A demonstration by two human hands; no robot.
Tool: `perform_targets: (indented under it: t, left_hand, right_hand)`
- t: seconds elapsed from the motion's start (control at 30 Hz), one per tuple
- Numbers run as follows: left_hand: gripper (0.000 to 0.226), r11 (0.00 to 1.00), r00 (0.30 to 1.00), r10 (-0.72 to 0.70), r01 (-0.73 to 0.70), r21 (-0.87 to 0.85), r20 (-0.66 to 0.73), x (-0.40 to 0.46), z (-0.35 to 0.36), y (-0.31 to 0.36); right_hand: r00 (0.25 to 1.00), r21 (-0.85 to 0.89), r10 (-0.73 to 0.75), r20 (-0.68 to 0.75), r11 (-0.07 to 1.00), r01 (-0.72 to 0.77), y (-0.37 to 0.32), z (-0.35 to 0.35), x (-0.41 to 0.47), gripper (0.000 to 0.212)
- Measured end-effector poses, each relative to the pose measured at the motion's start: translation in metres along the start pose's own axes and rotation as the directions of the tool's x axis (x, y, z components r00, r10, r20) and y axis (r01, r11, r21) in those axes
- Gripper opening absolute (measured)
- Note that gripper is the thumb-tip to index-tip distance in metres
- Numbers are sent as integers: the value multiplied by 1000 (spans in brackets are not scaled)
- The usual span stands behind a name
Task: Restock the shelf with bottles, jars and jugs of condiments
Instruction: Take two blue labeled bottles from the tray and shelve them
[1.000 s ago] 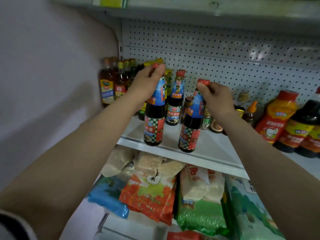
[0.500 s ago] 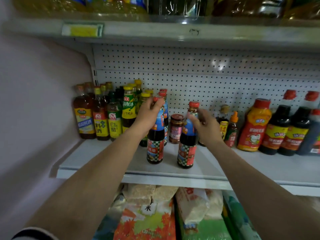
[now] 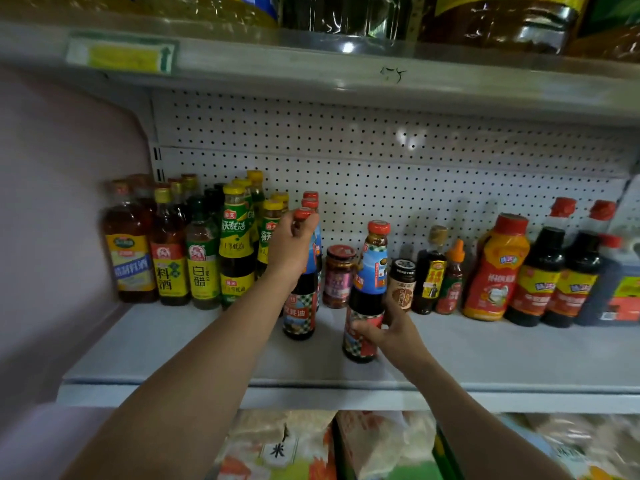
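1. Oyster sauce bottle, dark with a red cap, stands upright on the white shelf, just right of the yellow-capped green-label bottles.
2. The left hand grips this bottle at the neck, fingers curled around it just under the cap.
3. A second, matching bottle stands to its right, nearer the shelf's front edge, apart from the first.
4. The right hand holds the second bottle low on its checkered label, thumb and fingers wrapped around the body.
5. A red-lidded jar sits between and behind the two bottles.
6. Dark soy bottles line the right side against the pegboard back.
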State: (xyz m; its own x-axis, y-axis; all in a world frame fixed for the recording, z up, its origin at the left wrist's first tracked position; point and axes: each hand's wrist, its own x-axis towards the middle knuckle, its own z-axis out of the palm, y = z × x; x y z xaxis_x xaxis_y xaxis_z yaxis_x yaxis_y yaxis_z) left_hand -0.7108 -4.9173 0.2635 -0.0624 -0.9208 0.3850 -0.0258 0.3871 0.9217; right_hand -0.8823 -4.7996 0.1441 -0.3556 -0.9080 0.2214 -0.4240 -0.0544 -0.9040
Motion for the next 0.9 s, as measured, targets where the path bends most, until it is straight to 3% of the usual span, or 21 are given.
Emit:
perform_targets:
  t: [0.17, 0.27, 0.4, 0.57, 0.67, 0.9]
  left_hand:
    - [24, 999, 998, 6, -3, -37, 69, -1, -5, -17]
    - [34, 998, 981, -62, 63, -1, 186, -13, -17, -40]
    - [36, 989, 959, -145, 149, 3, 244, -26, -31, -61]
    - [53, 992, 973, -115, 101, 82, 200, -23, -31, -63]
    - [55, 988, 980, -107, 85, 130, 170, -20, -27, -63]
    - [55, 981, 987, -61, 32, 190, 148, -24, -26, -58]
  right_hand:
    - [999, 11, -2, -37, 1000, 2, 15, 18, 1, 73]
    - [999, -12, -11, -36, 1000, 10, 21, 19, 4, 74]
    - [1000, 19, -7, -30, 1000, 8, 21, 17, 5, 71]
    - [1000, 51, -21, -15, 998, 22, 22, 15, 3, 69]
    - [999, 46, -15, -37, 999, 17, 20, 16, 2, 59]
    - [998, 44, -18, -59, 999, 21, 17, 17, 1, 61]
